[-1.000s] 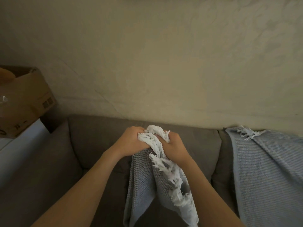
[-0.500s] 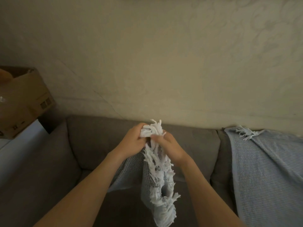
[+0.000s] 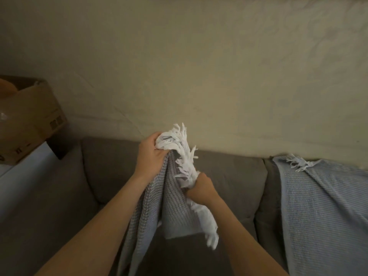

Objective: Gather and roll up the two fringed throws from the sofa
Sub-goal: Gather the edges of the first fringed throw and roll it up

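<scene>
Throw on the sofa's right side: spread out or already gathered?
Spread out. The blue throw lies flat, draped over the sofa back, fringe at its top edge; no hand touches it.

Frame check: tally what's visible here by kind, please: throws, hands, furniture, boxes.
Fringed throws: 2, the held throw and the draped throw
Hands: 2, left hand and right hand, both gripping the held throw
Seating: 1, the sofa
Boxes: 1, the cardboard box
Total: 6

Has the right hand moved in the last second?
Yes. The right hand has dropped lower against the sofa backrest, sliding down the fringe of the held throw, away from the left hand.
</scene>
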Action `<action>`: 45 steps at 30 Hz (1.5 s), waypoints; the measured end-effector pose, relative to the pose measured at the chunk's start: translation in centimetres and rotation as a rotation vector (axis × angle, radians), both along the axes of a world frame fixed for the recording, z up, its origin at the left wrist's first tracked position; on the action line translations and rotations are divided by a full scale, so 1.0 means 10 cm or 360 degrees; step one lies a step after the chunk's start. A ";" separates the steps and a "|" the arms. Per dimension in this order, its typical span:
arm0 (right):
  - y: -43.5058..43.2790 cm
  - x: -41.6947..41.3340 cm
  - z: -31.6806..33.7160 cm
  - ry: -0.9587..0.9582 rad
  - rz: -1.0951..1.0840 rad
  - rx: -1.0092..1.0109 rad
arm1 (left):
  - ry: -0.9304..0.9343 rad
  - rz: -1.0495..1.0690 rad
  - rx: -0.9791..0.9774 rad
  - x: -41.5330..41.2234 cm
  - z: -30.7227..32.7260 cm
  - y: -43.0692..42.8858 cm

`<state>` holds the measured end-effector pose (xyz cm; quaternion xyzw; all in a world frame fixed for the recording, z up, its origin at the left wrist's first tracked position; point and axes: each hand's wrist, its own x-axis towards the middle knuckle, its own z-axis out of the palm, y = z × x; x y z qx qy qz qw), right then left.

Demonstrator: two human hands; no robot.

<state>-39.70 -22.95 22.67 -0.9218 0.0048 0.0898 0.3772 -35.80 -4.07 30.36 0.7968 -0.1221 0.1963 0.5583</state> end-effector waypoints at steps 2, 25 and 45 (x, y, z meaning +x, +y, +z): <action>-0.11 -0.03 -0.10 0.0153 0.0197 -0.0184 | -0.0006 0.0025 -0.0037 0.02 0.04 0.06; -0.84 0.23 0.10 -0.0130 -0.0140 -0.1099 | 0.0157 0.0806 -0.0130 0.10 -0.48 0.30; -0.62 0.27 0.39 -0.0117 0.0020 -0.0520 | 0.1114 0.0712 0.1021 -0.01 -1.01 0.76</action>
